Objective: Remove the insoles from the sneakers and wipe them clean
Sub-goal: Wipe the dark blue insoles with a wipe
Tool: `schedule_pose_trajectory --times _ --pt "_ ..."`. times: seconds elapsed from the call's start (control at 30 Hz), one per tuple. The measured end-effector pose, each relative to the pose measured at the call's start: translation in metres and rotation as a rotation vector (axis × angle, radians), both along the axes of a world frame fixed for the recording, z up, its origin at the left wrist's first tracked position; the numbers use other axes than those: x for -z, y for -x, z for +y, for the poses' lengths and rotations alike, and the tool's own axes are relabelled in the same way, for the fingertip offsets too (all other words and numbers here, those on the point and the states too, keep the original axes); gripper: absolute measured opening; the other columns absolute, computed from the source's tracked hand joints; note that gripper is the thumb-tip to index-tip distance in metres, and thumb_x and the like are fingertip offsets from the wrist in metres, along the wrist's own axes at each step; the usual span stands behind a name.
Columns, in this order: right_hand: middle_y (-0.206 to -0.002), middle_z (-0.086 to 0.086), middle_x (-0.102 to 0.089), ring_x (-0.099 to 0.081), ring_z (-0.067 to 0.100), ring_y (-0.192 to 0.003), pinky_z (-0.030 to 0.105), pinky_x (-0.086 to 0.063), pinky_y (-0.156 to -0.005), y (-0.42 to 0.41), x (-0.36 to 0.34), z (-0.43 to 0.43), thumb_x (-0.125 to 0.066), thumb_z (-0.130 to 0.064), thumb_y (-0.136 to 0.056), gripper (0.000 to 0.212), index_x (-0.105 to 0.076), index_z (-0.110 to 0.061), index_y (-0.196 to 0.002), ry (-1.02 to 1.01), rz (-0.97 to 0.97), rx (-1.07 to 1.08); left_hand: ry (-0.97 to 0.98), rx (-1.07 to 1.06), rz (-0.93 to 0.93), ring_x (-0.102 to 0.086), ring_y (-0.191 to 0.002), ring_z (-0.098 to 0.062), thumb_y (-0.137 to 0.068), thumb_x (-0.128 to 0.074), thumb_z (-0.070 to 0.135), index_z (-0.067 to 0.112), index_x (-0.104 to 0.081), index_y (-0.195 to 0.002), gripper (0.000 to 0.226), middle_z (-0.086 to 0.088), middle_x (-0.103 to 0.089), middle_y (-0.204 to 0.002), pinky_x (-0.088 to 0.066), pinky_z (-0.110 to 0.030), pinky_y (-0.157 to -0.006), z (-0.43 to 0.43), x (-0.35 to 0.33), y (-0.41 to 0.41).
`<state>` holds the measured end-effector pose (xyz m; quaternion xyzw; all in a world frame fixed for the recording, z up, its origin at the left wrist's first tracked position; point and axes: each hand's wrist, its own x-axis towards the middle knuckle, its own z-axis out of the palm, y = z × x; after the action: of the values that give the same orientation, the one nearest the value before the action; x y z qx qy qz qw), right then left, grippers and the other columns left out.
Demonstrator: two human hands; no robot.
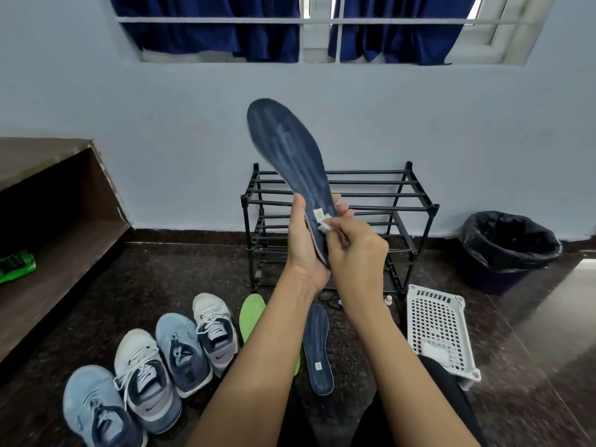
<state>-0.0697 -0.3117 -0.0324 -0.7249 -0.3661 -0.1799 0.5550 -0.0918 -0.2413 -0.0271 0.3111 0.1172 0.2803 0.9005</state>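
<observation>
At the heel end of the raised insole: right hand, fingertips bunched, pinches a small white wipe and presses it on the dark blue insole, just beside its small square label. Left hand grips the same heel end from behind. Its thumb lies along the left edge, and its fingers curl round to the right edge, tips showing past it. Insole held upright, toe up and tilted slightly left, top face toward the camera. Pale streaks run along its length. It is in mid-air, in front of the black shoe rack.

Floor below, between the forearms: second dark blue insole lies flat, toe pointing away from the person. Green insole lies to its left, partly hidden by the left forearm. Further left, four sneakers stand side by side in a slanted row: light blue, white, light blue, white, with the openings facing the camera.

Right of the right forearm: white perforated plastic basket on the floor. Something white sits inside, possibly more wipes, too blurred to confirm. Beyond it, a bin with a black liner stands against the wall. Far left: brown wooden shelf unit with a green object on its lower board.
</observation>
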Motion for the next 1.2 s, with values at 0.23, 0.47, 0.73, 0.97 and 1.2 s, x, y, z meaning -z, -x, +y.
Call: schedule_pose_trajectory --times 0.23,0.47,0.73,0.97,1.2 --pt "-0.091 0.009 -0.072 -0.065 0.026 -0.085 0.035 -0.05 -0.08 0.003 0.004 -0.007 -0.063 -0.007 -0.084 0.018 -0.075 -0.015 -0.093 0.291 0.155 -0.037 0.065 -0.063 -0.037 -0.066 -0.083 -0.017 -0.097 -0.037 0.06 0.01 -0.063 -0.099 0.056 -0.003 -0.068 -0.083 -0.053 -0.029 -0.077 0.013 0.0 0.006" --pt "-0.083 0.007 -0.072 -0.064 0.015 -0.073 0.007 -0.04 -0.07 0.004 0.003 0.0 -0.066 -0.001 -0.081 0.015 -0.075 -0.008 -0.092 0.075 0.114 -0.035 -0.002 -0.041 0.053 -0.07 -0.092 -0.018 -0.095 -0.036 0.064 0.008 -0.063 -0.101 0.062 -0.007 -0.069 -0.086 -0.052 -0.033 -0.09 0.007 0.0 0.005" --pt "-0.087 0.007 -0.073 -0.066 0.02 -0.079 0.027 -0.05 -0.078 0.007 0.007 -0.006 -0.066 -0.008 -0.084 0.014 -0.076 -0.015 -0.093 0.3 0.187 -0.076 0.045 -0.091 -0.028 -0.066 -0.09 -0.019 -0.098 -0.036 0.057 0.011 -0.065 -0.095 0.054 -0.002 -0.07 -0.082 -0.05 -0.031 -0.085 0.021 -0.002 0.016" --pt "-0.078 -0.001 -0.073 -0.057 -0.005 -0.066 -0.001 -0.038 -0.065 0.005 0.01 -0.005 -0.071 -0.012 -0.082 0.01 -0.077 -0.012 -0.091 0.138 0.239 -0.147 -0.019 -0.095 0.035 -0.067 -0.084 -0.018 -0.097 -0.034 0.061 0.009 -0.062 -0.1 0.059 -0.005 -0.065 -0.079 -0.053 -0.029 -0.079 0.021 -0.004 0.016" --pt "-0.102 -0.002 -0.069 -0.061 0.001 -0.08 0.014 -0.05 -0.077 0.005 0.007 0.001 -0.068 -0.001 -0.083 0.014 -0.074 -0.008 -0.093 0.0 0.058 -0.097 -0.074 0.016 0.095 -0.067 -0.089 -0.018 -0.095 -0.034 0.066 0.01 -0.066 -0.098 0.064 -0.004 -0.066 -0.083 -0.052 -0.032 -0.081 0.007 0.002 0.014"
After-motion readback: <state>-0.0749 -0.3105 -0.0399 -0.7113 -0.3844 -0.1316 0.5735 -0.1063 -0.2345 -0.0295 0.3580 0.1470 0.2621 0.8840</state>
